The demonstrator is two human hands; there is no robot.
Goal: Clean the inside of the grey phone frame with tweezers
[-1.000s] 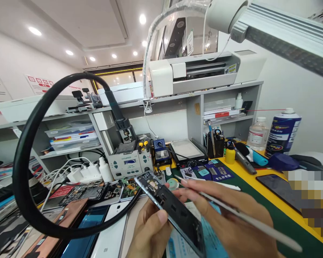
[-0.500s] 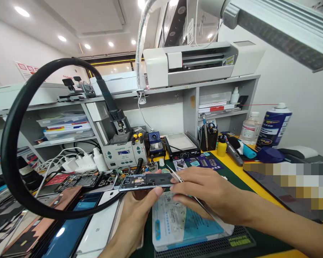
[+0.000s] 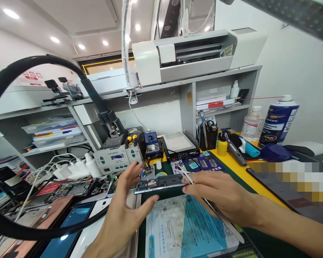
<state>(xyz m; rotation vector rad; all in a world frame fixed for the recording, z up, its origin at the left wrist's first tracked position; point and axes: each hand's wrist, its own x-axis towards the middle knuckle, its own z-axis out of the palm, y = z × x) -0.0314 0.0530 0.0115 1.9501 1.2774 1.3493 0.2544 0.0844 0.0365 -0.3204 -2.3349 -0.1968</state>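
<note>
While an opened phone [image 3: 157, 183] and slim tool [image 3: 231, 229] were gripped above the worktop [image 3: 261, 190], short of its far edge, by the right hand [image 3: 222, 190], fingers closed, the left hand [image 3: 121, 209] was spread wide, seemingly empty, for what appeared a grip adjustment calling for steady support.

I watch through one camera worn on the person's head, looking forward and down, set close behind and above the bare left hand [image 3: 123, 206] and right hand [image 3: 220, 191]. From there my wide view takes in the near green-and-yellow worktop [image 3: 281, 242] along the bottom, faces the grey panelled shelf unit [image 3: 187, 120] square across the middle, and reaches up to the white ceiling [image 3: 75, 18] fitted with small round lights.
</note>
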